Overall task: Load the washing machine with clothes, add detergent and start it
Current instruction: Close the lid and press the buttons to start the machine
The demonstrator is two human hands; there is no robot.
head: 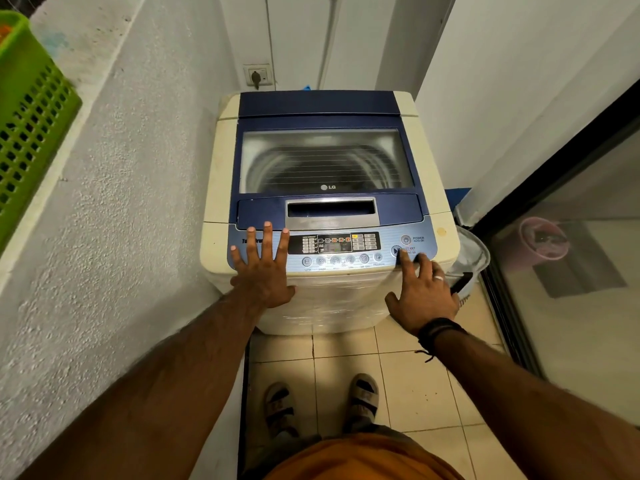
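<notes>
A cream top-loading washing machine (221, 161) with a blue lid (322, 109) stands in a narrow corner, lid closed, the drum showing dimly through its window (325, 161). The control panel (334, 249) at the front edge has lit indicators. My left hand (261, 268) rests flat with spread fingers on the panel's left end. My right hand (422, 292) is at the panel's right end, its index finger pressing on the start button (396, 251), just below the power button (406, 239). No clothes or detergent are in sight.
A rough white wall (121, 202) runs along the left, with a green plastic basket (31, 126) on its ledge. A wall socket (258, 76) sits behind the machine. A grey laundry bag (471, 258) and a glass sliding door (571, 254) are on the right. Tiled floor (408, 386) lies underfoot.
</notes>
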